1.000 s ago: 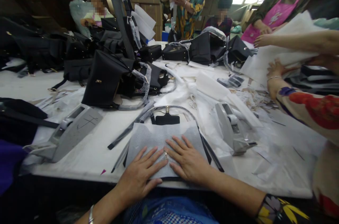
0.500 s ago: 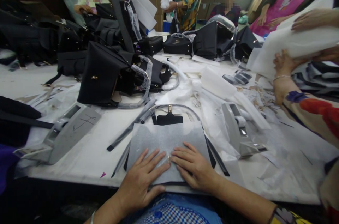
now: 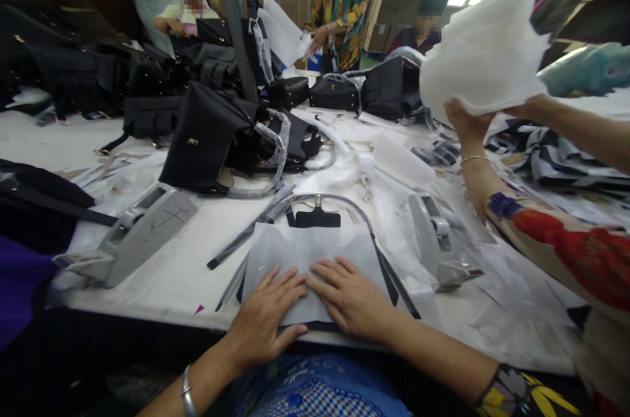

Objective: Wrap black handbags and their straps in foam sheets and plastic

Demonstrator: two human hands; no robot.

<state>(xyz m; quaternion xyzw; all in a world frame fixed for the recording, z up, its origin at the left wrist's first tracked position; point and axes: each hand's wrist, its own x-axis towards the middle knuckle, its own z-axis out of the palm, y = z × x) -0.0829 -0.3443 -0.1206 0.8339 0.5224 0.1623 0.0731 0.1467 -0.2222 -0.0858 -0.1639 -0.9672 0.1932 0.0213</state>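
Note:
A pale grey sheet (image 3: 315, 243) covers most of a black handbag (image 3: 392, 289) that lies flat at the table's front edge. My left hand (image 3: 268, 312) rests flat on the sheet's left half, fingers stretched out. Beside it my right hand (image 3: 352, 299) also lies flat on the sheet, its fingertips close to the left ones. Above the sheet's far edge shows a black flap (image 3: 317, 217) with a gold-coloured clasp (image 3: 318, 201). Film-wrapped handles (image 3: 357, 203) curve around it. The rest of the bag is hidden under the sheet.
Grey tape dispensers stand at the left (image 3: 142, 233) and right (image 3: 440, 246). Beyond lies a black handbag (image 3: 201, 141). From the right, a co-worker's hand (image 3: 470, 125) holds up a large white sheet stack (image 3: 485, 43). Other people stand behind the table.
My right hand's fingers have slid slightly left and up over the sheet, close to my left fingers. The co-worker at the right has raised the white stack and moved it leftward.

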